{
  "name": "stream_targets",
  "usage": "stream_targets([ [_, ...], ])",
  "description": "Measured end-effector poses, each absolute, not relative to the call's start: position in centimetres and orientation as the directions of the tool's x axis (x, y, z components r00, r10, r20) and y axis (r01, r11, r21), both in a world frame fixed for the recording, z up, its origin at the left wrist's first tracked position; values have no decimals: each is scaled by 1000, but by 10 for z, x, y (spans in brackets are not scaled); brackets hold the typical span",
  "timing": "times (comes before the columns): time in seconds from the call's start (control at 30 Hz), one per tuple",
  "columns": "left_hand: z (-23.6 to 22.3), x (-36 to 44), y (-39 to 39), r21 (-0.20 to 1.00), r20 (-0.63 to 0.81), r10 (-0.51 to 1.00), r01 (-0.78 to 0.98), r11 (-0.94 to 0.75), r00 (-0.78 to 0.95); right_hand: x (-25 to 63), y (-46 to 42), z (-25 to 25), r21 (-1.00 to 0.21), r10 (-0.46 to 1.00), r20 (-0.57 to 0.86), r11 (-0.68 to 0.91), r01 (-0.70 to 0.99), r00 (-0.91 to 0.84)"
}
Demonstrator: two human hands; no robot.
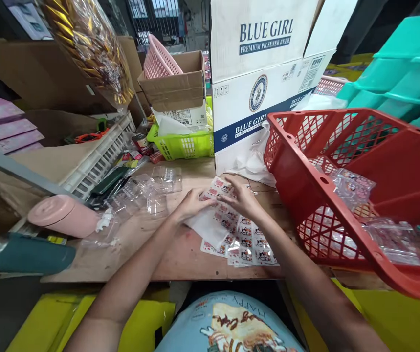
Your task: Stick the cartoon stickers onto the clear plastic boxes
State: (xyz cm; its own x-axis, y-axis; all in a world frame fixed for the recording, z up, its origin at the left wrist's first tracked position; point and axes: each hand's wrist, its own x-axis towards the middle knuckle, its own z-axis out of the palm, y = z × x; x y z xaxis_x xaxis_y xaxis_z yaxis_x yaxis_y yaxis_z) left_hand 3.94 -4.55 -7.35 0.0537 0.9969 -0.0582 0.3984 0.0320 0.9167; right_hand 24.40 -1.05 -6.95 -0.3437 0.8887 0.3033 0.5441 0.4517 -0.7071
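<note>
Several sheets of cat stickers [246,239] lie overlapping on the wooden table in front of me. A further sticker sheet [217,185] is raised between my hands, with a blank white backing paper [210,226] hanging below it. My left hand [191,205] pinches the left edge of this sheet between thumb and fingers. Over its right side is my right hand [242,199], thumb and forefinger spread apart with a gap between their tips. Whether its other fingers touch the sheet is hidden.
Clear plastic boxes [151,190] lie at left, near a pink cup [63,215] and a teal bottle [26,253]. A red basket [342,215] holding clear packages stands close at right. Behind are a white beer carton [242,105] and a lime basket [184,145].
</note>
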Motion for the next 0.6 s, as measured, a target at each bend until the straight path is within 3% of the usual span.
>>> stream_targets([
  [0.17,-63,36,-72,989,-130,986,-52,136,106,251,-8,-67,-721,907,334,422,549,-258],
  [0.27,-68,42,-80,964,-173,985,-204,173,20,251,-30,-64,-587,819,519,549,595,-245],
  [0.33,-70,50,-83,960,-167,986,-227,165,8,245,-45,-64,-444,708,610,678,585,-357],
  [0.4,-70,57,-86,971,-142,989,-192,145,31,238,-55,-67,-390,652,608,743,545,-453],
  [0.5,-64,65,-91,998,-31,999,-50,32,25,230,-59,-72,-466,680,578,729,502,-451],
  [0.6,-61,67,-93,997,57,998,56,-58,18,228,-54,-77,-664,762,536,647,376,-363],
])
